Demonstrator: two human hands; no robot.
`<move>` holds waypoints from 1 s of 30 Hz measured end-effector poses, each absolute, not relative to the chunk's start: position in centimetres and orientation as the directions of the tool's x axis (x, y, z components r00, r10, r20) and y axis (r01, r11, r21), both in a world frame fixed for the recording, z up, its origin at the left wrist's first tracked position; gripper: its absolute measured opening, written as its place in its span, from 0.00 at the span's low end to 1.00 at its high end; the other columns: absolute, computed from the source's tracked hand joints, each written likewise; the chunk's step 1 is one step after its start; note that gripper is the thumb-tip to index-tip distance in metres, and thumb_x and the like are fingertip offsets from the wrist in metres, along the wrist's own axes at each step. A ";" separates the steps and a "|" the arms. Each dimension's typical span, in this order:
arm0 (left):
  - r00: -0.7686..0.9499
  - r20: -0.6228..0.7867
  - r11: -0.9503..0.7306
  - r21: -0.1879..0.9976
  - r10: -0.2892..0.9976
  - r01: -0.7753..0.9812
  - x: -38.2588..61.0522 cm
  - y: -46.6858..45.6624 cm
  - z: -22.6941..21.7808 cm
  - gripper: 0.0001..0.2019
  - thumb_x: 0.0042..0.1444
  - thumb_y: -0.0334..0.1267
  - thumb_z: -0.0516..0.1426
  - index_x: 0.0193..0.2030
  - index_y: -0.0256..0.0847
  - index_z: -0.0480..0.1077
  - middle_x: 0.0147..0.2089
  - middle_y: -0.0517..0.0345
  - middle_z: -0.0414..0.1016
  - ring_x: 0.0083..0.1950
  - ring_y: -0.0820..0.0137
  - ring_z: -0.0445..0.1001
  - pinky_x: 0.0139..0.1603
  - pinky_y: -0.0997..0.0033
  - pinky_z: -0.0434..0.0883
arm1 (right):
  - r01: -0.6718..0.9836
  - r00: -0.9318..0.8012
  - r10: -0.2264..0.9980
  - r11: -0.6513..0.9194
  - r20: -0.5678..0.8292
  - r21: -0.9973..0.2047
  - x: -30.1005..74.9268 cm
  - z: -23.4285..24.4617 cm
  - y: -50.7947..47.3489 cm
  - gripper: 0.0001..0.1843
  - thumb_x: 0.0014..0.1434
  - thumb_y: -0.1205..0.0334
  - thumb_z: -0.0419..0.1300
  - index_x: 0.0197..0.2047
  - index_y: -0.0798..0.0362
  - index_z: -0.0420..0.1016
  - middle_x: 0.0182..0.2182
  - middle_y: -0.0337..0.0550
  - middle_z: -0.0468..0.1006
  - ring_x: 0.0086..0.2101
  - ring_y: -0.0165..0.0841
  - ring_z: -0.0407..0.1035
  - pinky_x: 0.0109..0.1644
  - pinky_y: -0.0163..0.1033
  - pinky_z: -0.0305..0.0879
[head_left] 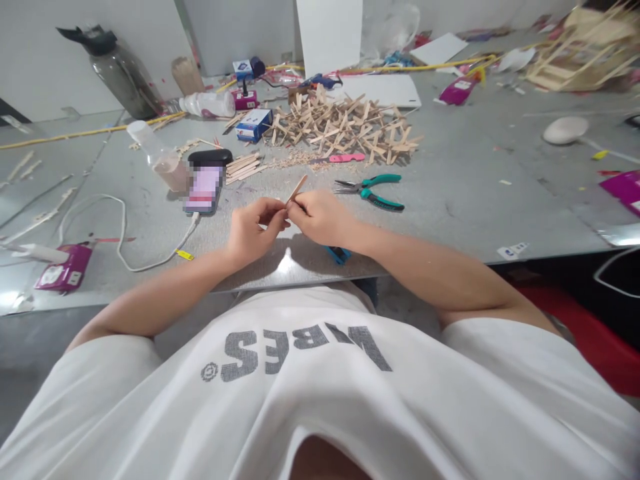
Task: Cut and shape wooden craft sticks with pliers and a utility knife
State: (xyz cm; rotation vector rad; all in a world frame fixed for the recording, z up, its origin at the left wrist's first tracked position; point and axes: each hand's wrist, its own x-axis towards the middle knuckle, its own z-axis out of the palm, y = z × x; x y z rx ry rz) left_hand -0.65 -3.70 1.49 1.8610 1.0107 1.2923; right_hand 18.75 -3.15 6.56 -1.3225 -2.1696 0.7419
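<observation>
My left hand (253, 230) and my right hand (320, 217) meet above the near edge of the grey table (475, 200). Both pinch a thin wooden stick (297, 189) that slants up and to the right from between my fingertips. Just beyond my hands lie green-handled pliers (373, 189), and a phone (203, 190) on a white cable lies to the left. A large heap of glued wooden sticks (345, 127) sits farther back. A small blue object (337, 254) shows under my right wrist.
A dark water bottle (117, 70), a clear plastic bottle (160, 157), a blue box (254, 124) and loose sticks (243, 167) crowd the back left. A purple packet (64, 270) lies front left. A stick model (585, 53) stands back right.
</observation>
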 end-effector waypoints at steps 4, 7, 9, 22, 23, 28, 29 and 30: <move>0.188 0.434 -0.463 0.871 0.881 0.161 -0.2 -3.8 1.7 0.10 0.65 0.44 0.70 0.42 0.41 0.80 0.34 0.55 0.89 0.33 0.68 0.90 0.37 0.73 0.86 | 0.611 -0.414 0.893 0.418 0.179 -0.672 18.8 6.5 -3.3 0.23 0.76 0.64 0.57 0.25 0.49 0.64 0.21 0.38 0.66 0.27 0.33 0.60 0.37 0.45 0.50; 0.142 0.366 -0.379 0.922 0.920 0.083 0.0 -3.5 1.8 0.12 0.62 0.45 0.72 0.41 0.40 0.79 0.33 0.56 0.88 0.32 0.69 0.89 0.35 0.75 0.86 | 0.592 -0.408 0.885 0.444 0.225 -0.673 19.0 6.4 -3.6 0.23 0.75 0.63 0.56 0.26 0.48 0.61 0.21 0.37 0.66 0.27 0.32 0.59 0.37 0.44 0.50; 0.102 0.303 -0.305 0.952 0.948 0.012 0.1 -3.2 2.0 0.14 0.58 0.45 0.73 0.40 0.40 0.77 0.32 0.57 0.87 0.30 0.70 0.88 0.33 0.75 0.86 | 0.566 -0.398 0.875 0.469 0.274 -0.678 19.3 6.2 -3.6 0.22 0.76 0.61 0.55 0.27 0.48 0.59 0.22 0.37 0.67 0.27 0.32 0.60 0.37 0.44 0.52; 0.086 0.309 -0.304 0.951 0.947 -0.060 -1.0 -1.8 2.5 0.12 0.56 0.43 0.73 0.35 0.41 0.78 0.22 0.67 0.75 0.18 0.79 0.70 0.18 0.81 0.67 | 0.527 -0.362 0.743 0.662 0.563 -0.534 23.1 5.5 -1.0 0.10 0.82 0.51 0.53 0.52 0.46 0.69 0.41 0.47 0.81 0.41 0.41 0.76 0.50 0.50 0.71; 0.083 0.312 -0.309 0.950 0.946 -0.051 -1.2 -1.5 2.4 0.11 0.58 0.42 0.73 0.35 0.41 0.78 0.22 0.68 0.74 0.18 0.80 0.69 0.17 0.81 0.65 | 0.540 -0.362 0.737 0.665 0.570 -0.516 23.3 5.5 -0.8 0.09 0.82 0.51 0.54 0.54 0.46 0.69 0.43 0.48 0.82 0.42 0.42 0.77 0.52 0.50 0.71; 0.079 0.326 -0.328 0.945 0.942 0.005 -1.6 -0.6 1.9 0.10 0.67 0.32 0.69 0.34 0.40 0.76 0.20 0.70 0.70 0.17 0.83 0.64 0.18 0.83 0.59 | 0.589 -0.414 0.750 0.653 0.515 -0.476 24.0 5.5 -0.1 0.11 0.79 0.52 0.56 0.58 0.47 0.68 0.40 0.46 0.80 0.38 0.41 0.73 0.48 0.49 0.67; 0.084 0.324 -0.325 0.946 0.942 0.008 -1.6 -0.5 1.9 0.10 0.67 0.30 0.67 0.33 0.40 0.76 0.20 0.70 0.70 0.17 0.83 0.64 0.18 0.83 0.58 | 0.591 -0.428 0.753 0.652 0.500 -0.475 23.9 5.4 0.0 0.11 0.79 0.52 0.56 0.57 0.47 0.69 0.39 0.45 0.78 0.36 0.41 0.71 0.47 0.49 0.66; 0.089 0.316 -0.318 0.948 0.945 0.010 -1.5 -0.6 1.9 0.11 0.68 0.28 0.66 0.33 0.40 0.75 0.20 0.70 0.70 0.16 0.83 0.64 0.18 0.84 0.58 | 0.590 -0.438 0.752 0.654 0.492 -0.474 23.6 5.3 0.0 0.10 0.78 0.52 0.56 0.56 0.47 0.70 0.38 0.44 0.78 0.36 0.40 0.70 0.47 0.48 0.65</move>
